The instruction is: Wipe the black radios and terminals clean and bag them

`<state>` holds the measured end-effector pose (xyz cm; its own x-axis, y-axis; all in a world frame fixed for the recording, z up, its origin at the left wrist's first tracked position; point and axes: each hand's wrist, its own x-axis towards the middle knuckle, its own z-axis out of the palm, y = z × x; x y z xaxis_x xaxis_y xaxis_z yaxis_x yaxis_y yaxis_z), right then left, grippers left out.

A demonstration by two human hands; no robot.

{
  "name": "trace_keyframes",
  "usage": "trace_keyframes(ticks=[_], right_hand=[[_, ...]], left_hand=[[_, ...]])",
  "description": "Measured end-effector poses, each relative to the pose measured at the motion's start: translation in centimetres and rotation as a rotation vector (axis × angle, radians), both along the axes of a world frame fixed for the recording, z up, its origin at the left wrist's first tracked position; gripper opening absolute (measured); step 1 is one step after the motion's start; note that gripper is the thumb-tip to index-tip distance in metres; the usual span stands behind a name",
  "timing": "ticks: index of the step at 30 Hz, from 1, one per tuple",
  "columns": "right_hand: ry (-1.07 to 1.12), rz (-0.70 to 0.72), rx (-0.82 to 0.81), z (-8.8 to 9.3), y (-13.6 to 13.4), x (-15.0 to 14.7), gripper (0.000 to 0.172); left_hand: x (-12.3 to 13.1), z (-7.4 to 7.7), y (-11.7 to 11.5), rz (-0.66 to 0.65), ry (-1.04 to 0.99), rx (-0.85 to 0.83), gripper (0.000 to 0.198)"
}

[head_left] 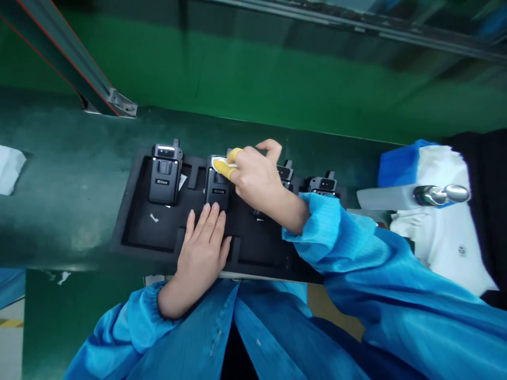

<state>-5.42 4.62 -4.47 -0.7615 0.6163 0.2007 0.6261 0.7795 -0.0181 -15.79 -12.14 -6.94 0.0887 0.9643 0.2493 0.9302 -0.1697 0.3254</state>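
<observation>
A black two-way radio (216,196) marked "Riton" stands second from the left in a black foam tray (152,250). My right hand (255,171), with yellow covers on two fingers, presses a white wipe (217,159) onto the radio's upper part. My left hand (204,252) lies flat with fingers stretched out, its fingertips at the radio's lower end. Left of it sits another "Riton" radio (163,177) with a stubby antenna. Beyond my right wrist are a partly hidden radio (285,173) and one more radio (322,184) at the tray's right end.
A translucent bottle with a metal top (386,198) is on the right, near a blue box (398,161) and white cloths (439,232). A metal post (75,58) rises at the back left. White paper (10,169) lies at the green table's left edge.
</observation>
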Motion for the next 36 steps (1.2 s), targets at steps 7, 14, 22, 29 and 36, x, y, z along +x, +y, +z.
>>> trace_keyframes(ticks=[7,14,22,29,36], right_hand=[[0.043,-0.022,0.04,-0.3,-0.1,0.1,0.038],[0.031,-0.006,0.049,-0.2,-0.1,-0.6,0.036],[0.033,-0.046,0.061,-0.2,-0.6,1.3,0.036],[0.025,-0.039,0.004,0.0,0.0,-1.4,0.031],[0.098,-0.167,0.022,-0.4,0.8,0.4,0.036]], left_hand=[[0.2,-0.1,0.1,0.001,-0.013,0.018,0.048],[0.0,0.2,0.1,-0.008,0.011,0.003,0.048],[0.2,0.0,0.0,-0.005,-0.026,-0.02,0.058],[0.1,0.2,0.1,-0.007,-0.017,-0.018,0.063],[0.0,0.4,0.2,-0.025,0.046,-0.006,0.052]])
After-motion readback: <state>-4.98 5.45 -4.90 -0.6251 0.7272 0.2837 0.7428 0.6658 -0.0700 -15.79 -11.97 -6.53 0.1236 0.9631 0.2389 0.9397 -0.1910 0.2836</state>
